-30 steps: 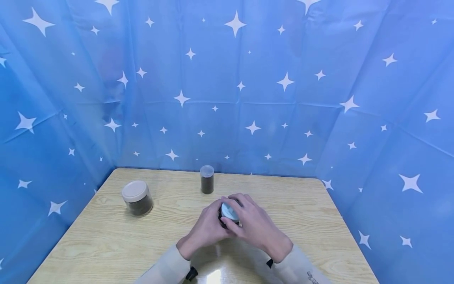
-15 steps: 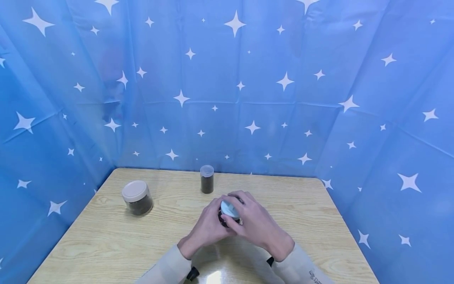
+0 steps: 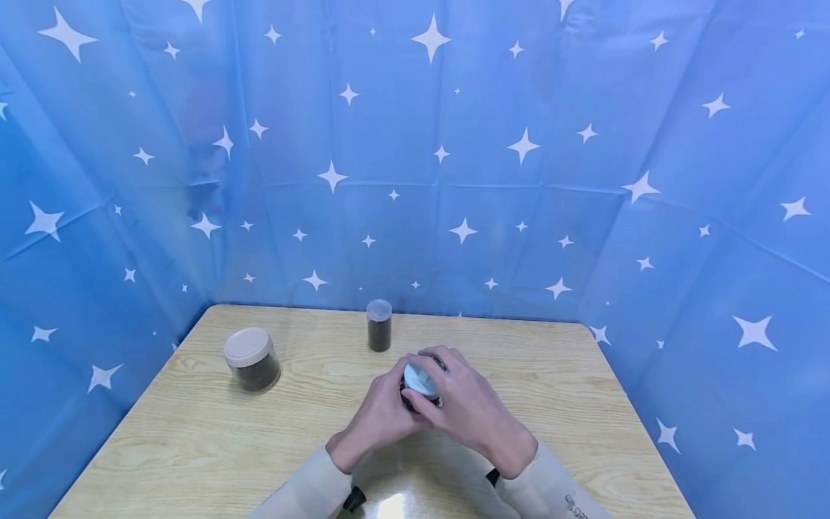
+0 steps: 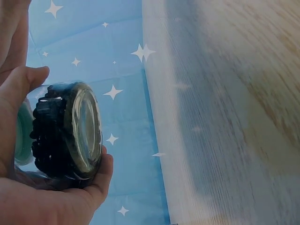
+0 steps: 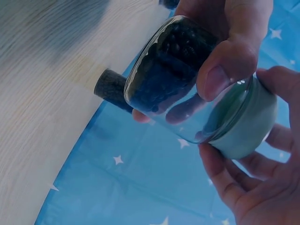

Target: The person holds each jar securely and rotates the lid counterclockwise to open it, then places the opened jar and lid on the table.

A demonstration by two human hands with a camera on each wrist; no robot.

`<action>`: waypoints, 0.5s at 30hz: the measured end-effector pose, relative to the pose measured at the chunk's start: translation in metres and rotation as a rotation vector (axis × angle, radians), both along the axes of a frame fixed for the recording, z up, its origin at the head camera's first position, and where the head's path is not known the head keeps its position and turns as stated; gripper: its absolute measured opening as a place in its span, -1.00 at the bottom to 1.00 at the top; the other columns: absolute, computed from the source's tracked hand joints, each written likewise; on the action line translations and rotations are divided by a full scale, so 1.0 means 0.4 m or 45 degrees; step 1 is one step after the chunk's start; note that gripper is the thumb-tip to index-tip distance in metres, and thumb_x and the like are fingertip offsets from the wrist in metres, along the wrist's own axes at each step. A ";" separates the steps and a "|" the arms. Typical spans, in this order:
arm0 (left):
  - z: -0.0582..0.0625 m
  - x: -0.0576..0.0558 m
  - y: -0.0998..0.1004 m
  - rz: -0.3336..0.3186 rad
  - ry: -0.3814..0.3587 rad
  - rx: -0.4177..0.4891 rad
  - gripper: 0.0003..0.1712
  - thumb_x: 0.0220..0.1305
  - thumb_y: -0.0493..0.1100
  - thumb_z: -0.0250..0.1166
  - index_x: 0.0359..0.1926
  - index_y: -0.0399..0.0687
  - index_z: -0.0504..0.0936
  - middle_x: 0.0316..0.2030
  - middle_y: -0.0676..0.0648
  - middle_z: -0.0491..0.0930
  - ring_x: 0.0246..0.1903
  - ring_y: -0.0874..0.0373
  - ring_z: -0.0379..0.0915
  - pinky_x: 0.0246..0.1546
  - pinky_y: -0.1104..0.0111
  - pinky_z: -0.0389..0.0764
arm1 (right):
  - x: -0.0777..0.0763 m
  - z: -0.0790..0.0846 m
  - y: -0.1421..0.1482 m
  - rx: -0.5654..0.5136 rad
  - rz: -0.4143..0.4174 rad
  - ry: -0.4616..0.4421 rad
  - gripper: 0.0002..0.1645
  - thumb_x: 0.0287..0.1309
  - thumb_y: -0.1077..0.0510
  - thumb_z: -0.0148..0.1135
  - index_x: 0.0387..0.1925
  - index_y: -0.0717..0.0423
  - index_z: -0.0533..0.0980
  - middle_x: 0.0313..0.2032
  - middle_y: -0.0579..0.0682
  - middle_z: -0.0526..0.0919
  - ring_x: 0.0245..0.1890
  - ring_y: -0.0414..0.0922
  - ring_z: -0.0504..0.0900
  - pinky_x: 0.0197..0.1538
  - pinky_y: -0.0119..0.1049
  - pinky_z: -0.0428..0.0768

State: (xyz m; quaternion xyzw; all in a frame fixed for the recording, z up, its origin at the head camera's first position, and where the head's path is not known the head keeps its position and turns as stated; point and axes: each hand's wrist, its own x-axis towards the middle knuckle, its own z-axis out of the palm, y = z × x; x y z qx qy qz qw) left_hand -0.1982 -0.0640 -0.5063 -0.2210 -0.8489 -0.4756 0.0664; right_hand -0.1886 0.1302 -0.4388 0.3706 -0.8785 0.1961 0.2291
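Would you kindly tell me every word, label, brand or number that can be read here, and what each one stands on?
No text can be read.
Right sleeve: small dark print, too small and blurred to read.
Held jar and its lid: no lettering shows on the visible parts.
White-lidded jar and small jar: none visible.
Blue cloth: white stars only.

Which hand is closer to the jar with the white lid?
Left. The left hand is to the right of the white-lidded jar, holding the blue-lidded jar; the right hand is farther right, gripping the blue lid.
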 end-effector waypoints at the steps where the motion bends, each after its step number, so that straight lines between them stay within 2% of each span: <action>1: 0.000 0.000 0.000 0.001 -0.001 0.000 -0.06 0.17 -0.01 0.83 0.49 0.02 0.56 0.16 -0.02 0.82 0.08 0.08 0.84 0.07 0.28 0.83 | 0.000 0.001 0.000 -0.001 0.002 0.003 -0.41 0.48 -0.07 0.62 0.40 0.05 0.71 0.22 0.07 0.79 0.22 0.04 0.79 0.12 -0.06 0.90; 10: 0.007 0.002 0.002 -0.035 -0.015 0.023 -0.08 0.20 -0.01 0.80 0.50 -0.01 0.57 0.15 -0.02 0.84 0.06 0.11 0.85 0.05 0.31 0.83 | 0.003 0.008 0.007 -0.007 0.026 -0.008 -0.41 0.51 -0.03 0.61 0.43 0.08 0.72 0.25 0.08 0.80 0.22 0.03 0.80 0.13 -0.04 0.89; 15: 0.009 0.003 0.002 -0.058 -0.046 0.023 -0.06 0.23 -0.01 0.77 0.55 0.04 0.54 0.19 0.02 0.82 0.09 0.14 0.83 0.09 0.31 0.83 | 0.006 0.010 0.015 -0.011 0.038 -0.022 -0.41 0.50 -0.02 0.61 0.43 0.08 0.73 0.27 0.08 0.80 0.23 0.02 0.81 0.15 -0.04 0.89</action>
